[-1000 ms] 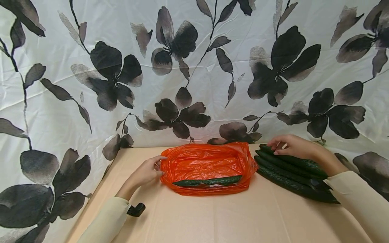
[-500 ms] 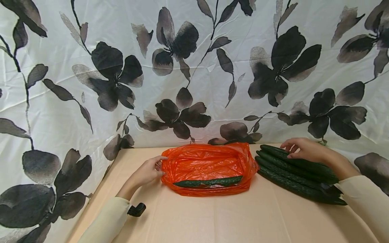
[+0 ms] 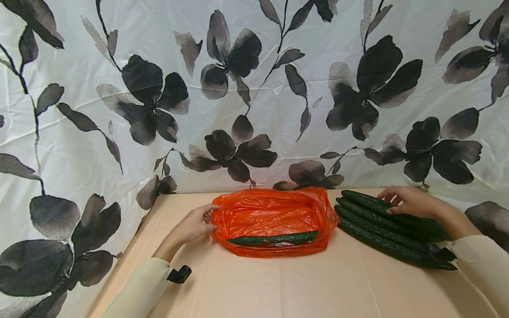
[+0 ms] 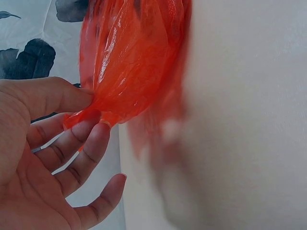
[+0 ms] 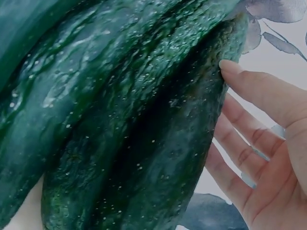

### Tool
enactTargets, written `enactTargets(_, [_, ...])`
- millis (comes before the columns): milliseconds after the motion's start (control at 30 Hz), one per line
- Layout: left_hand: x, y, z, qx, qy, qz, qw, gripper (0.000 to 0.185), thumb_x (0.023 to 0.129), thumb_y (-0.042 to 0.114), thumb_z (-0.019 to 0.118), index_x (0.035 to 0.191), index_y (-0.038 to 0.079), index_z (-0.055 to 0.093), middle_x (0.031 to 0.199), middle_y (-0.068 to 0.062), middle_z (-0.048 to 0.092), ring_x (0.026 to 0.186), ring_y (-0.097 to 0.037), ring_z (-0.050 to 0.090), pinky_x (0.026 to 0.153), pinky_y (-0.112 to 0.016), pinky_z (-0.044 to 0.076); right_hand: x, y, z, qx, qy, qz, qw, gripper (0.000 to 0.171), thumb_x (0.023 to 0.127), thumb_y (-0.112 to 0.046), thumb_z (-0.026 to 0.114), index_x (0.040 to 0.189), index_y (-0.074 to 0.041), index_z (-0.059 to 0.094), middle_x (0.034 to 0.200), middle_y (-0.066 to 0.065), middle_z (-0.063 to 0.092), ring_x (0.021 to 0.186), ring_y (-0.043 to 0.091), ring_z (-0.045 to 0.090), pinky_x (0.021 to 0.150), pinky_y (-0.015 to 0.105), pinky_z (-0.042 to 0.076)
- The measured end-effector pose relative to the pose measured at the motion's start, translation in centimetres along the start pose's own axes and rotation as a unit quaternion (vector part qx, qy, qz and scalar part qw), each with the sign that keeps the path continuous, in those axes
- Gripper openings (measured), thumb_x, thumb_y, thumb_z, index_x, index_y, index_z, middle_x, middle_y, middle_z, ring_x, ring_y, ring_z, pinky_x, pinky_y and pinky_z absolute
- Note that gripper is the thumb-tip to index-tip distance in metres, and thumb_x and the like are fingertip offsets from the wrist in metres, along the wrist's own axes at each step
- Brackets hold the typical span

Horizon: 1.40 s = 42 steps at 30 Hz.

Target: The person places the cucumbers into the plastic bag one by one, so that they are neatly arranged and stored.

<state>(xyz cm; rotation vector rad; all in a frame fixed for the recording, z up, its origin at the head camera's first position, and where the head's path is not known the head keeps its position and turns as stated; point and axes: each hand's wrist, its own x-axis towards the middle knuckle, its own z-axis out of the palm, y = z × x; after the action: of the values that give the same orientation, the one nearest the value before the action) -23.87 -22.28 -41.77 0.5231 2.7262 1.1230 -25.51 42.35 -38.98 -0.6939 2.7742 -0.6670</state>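
Note:
My left hand (image 3: 193,226) pinches the gathered end of a red plastic bag (image 4: 129,57) between thumb and fingertips. The bag (image 3: 262,212) lies mid-table with its mouth spread toward me, and one cucumber (image 3: 274,239) lies inside along its near side. To the right, several long dark green cucumbers (image 3: 381,229) lie side by side. Over the farthest cucumber (image 5: 177,124) is my right hand (image 5: 268,143). Its thumb tip touches that cucumber's edge while fairly straight fingers run along its side. The sleeve is close to the near ends of the cucumbers.
The beige tabletop (image 3: 278,287) reaches back to a white cloth (image 3: 294,145) printed with dark flowers. A small black device (image 3: 180,274) shows at the left wrist.
My right hand has slid rightward and toward me along the far cucumber, uncovering more of the pile. My left hand and the bag stay nearly still.

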Motion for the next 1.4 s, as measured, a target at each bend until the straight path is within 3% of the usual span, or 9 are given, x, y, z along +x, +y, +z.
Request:
enactTargets(300, [0.0,0.0,0.1,-0.004,-0.004,0.001,1.0000,0.056,0.082,-0.004,0.073,0.136,-0.003,0.057,0.091,-0.010,0.059,0.081,-0.020,0.056,0.074,-0.030,0.049,-0.4,0.3,0.5,-0.019,-0.001,0.022,1.000,0.046,0.084,-0.023,0.082,0.124,-0.005,0.067,0.116,0.012,0.070,0.094,0.025,0.072,0.073,0.028,0.057])
enactTargets(567, [0.1,-0.1,0.1,0.006,-0.001,0.003,1.0000,0.056,0.082,-0.004,0.073,0.136,-0.003,0.057,0.092,-0.010,0.059,0.081,-0.019,0.056,0.075,-0.031,0.048,-0.5,0.5,0.6,-0.010,-0.007,0.017,1.000,0.053,0.082,-0.024,0.083,0.127,-0.004,0.065,0.110,0.013,0.070,0.089,0.022,0.073,0.070,0.028,0.056])
enactTargets(833, [0.1,-0.1,0.1,0.001,-0.004,0.009,0.9999,0.056,0.081,-0.005,0.073,0.135,-0.004,0.057,0.092,-0.009,0.058,0.081,-0.019,0.055,0.074,-0.032,0.048,-0.7,0.6,0.5,0.040,-0.058,0.039,0.997,0.058,0.084,-0.012,0.078,0.136,0.001,0.056,0.116,0.022,0.064,0.093,0.021,0.070,0.070,0.027,0.055])
enactTargets(1067, [0.1,-0.1,0.1,-0.002,-0.001,0.011,0.9999,0.056,0.081,-0.007,0.072,0.135,-0.004,0.058,0.092,-0.011,0.060,0.081,-0.020,0.057,0.074,-0.032,0.048,-1.1,0.7,0.3,0.065,-0.088,0.036,0.993,0.064,0.086,-0.011,0.076,0.141,0.003,0.047,0.113,0.017,0.057,0.084,0.014,0.059,0.068,0.028,0.047])
enactTargets(1400, [0.1,-0.2,0.2,-0.004,-0.006,0.011,0.9999,0.056,0.081,-0.006,0.071,0.135,-0.004,0.057,0.093,-0.010,0.060,0.081,-0.019,0.056,0.074,-0.032,0.049,-1.4,0.5,0.4,0.059,-0.073,0.024,0.995,0.062,0.087,-0.009,0.074,0.142,0.002,0.049,0.100,0.008,0.052,0.075,0.007,0.052,0.063,0.028,0.041])
